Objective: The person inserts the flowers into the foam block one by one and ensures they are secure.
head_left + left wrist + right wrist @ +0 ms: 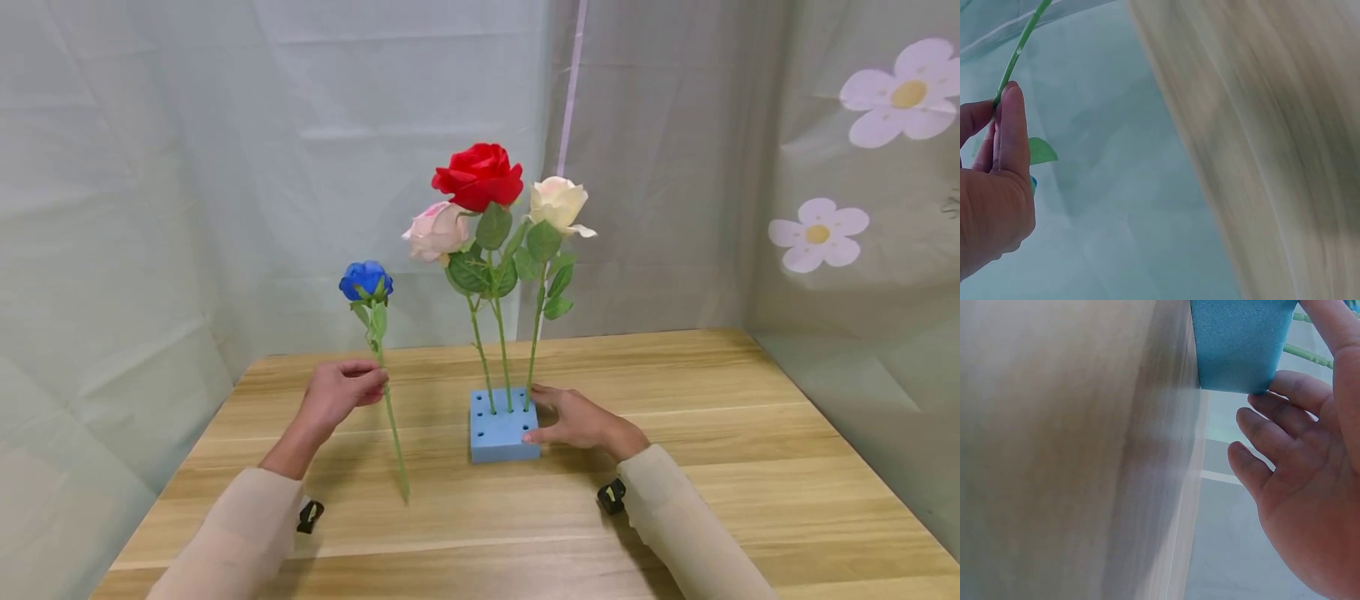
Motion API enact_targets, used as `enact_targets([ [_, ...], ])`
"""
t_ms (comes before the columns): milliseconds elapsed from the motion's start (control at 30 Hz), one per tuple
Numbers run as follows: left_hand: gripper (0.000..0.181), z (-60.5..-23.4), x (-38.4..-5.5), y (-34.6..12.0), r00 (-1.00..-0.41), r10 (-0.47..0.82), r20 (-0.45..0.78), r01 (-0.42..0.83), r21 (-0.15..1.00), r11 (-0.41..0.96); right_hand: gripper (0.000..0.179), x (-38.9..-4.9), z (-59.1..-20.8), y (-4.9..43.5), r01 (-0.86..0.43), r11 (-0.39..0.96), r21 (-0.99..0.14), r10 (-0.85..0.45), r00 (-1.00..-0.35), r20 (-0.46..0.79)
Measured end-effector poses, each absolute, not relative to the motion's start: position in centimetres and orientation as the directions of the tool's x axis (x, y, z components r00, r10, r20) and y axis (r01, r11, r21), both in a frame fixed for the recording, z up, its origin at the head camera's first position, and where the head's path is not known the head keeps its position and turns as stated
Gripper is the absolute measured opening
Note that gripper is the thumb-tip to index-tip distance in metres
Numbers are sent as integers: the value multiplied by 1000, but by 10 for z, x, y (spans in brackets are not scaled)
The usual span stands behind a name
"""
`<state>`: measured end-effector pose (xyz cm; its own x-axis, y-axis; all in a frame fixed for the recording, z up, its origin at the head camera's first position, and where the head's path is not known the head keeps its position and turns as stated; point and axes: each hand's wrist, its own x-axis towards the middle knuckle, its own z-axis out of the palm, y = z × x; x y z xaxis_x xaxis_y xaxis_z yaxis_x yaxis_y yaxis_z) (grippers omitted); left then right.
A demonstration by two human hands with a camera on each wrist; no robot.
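My left hand (343, 392) pinches the thin green stem of a blue artificial rose (366, 282) between thumb and fingertips. The rose is held upright with a slight tilt, left of a light blue foam block (504, 451). In the left wrist view the stem (1017, 53) comes out between the fingertips. My right hand (581, 419) grips the block's right side, thumb at the front corner and fingers by the back one. A red rose (480, 177), a pale pink rose (437, 232) and a cream rose (557, 202) stand in the block's holes.
The block sits on a wooden table (675, 467). Several other holes show in its top. Pale cloth hangs behind and at both sides, with printed white flowers (819, 235) on the right. A black strap piece (611, 497) is at each wrist.
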<state>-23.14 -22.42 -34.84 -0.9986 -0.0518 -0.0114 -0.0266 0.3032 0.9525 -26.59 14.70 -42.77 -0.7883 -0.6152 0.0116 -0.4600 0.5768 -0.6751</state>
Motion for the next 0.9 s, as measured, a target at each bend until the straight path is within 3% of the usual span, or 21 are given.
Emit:
enact_targets([
  [233, 39, -344, -233, -218, -998, -53, 32, 15, 956, 293, 88, -266, -427, 147, -456, 587, -669, -610, -792, 4],
  [633, 28, -337, -237, -203, -971, -84, 222, 191, 941, 278, 89, -265, -426, 147, -446, 594, -670, -604, -797, -4],
  [900, 27, -330, -240, -189, -963, -106, 249, 221, 949, 224, 88, -264, -426, 147, -453, 588, -670, -608, -794, 3],
])
